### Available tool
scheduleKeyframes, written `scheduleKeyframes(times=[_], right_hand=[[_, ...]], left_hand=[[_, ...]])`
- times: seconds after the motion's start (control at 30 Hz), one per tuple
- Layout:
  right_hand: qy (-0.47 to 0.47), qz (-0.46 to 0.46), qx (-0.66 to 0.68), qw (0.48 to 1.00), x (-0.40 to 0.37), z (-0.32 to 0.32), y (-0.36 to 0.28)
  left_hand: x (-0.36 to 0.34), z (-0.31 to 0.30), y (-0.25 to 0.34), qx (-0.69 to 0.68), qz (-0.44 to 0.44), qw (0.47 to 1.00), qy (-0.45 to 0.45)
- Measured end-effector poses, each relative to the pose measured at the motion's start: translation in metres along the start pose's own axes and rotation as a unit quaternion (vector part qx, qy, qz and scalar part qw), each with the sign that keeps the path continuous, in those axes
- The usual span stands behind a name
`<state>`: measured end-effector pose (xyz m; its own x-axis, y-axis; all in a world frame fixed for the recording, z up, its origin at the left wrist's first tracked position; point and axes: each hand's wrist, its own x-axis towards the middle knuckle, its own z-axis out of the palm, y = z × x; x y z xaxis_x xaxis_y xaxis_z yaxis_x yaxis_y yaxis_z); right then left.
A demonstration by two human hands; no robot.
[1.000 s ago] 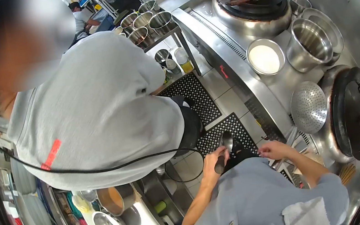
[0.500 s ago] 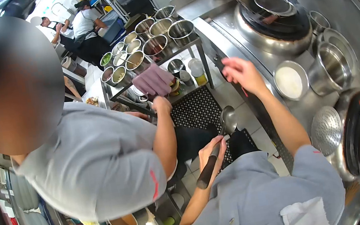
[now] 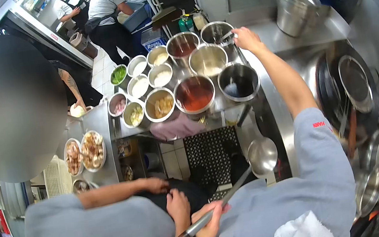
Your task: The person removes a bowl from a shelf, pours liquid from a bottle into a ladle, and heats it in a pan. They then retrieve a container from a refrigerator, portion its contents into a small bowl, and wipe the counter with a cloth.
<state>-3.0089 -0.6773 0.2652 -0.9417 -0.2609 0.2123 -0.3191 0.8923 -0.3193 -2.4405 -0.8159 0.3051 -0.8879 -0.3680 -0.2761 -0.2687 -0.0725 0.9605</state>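
Tiled kitchen floor (image 3: 175,163) shows before a low steel counter (image 3: 220,108) crowded with thirteen round steel pots (image 3: 206,50), presumably grouped so that each lies within arm's reach. Five are wide, deep pots (image 3: 192,80) taking the counter's right half, one with red liquid; eight are smaller pots (image 3: 157,93) filling its left half. Two oval white dishes (image 3: 95,170) of browned food sit to the counter's left. One long-handled steel ladle (image 3: 262,155) with a dark grip slants in front of the counter, bowl toward it; the left hand (image 3: 210,222) is wrapped around its shaft partway along, probably for balance. Above the counter's back right corner, the right hand (image 3: 246,38) pinches what looks like one slim metal handle (image 3: 228,35) angled into a deep pot, likely to keep fingers above the contents.
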Motion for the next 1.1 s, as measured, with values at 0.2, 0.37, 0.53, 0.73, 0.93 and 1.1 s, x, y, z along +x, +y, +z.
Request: scheduleKeyframes(times=[0.2,0.37,0.53,0.73,0.93,1.1], right_hand=[[-0.18,0.032,-0.073,0.98,0.098,0.03,0.023],[-0.161,0.037,0.023,0.986,0.118,0.047,0.034],[-0.12,0.187,0.486,0.845,0.107,0.099,0.031],[0.13,-0.084,0.3,0.941,0.095,0.075,0.022],[0.042,0.044,0.355,0.933,0.087,0.104,0.026],[-0.053,0.187,0.433,0.88,0.086,0.091,0.019]], left_hand=[[0.06,-0.018,0.083,-0.102,0.096,0.984,0.109],[0.106,-0.035,0.124,-0.104,0.195,0.943,0.25],[0.182,-0.051,0.135,-0.051,0.237,0.911,0.334],[0.24,-0.039,0.149,0.009,0.213,0.917,0.338],[0.264,-0.024,0.152,0.019,0.213,0.925,0.316],[0.27,-0.02,0.154,0.036,0.211,0.929,0.303]])
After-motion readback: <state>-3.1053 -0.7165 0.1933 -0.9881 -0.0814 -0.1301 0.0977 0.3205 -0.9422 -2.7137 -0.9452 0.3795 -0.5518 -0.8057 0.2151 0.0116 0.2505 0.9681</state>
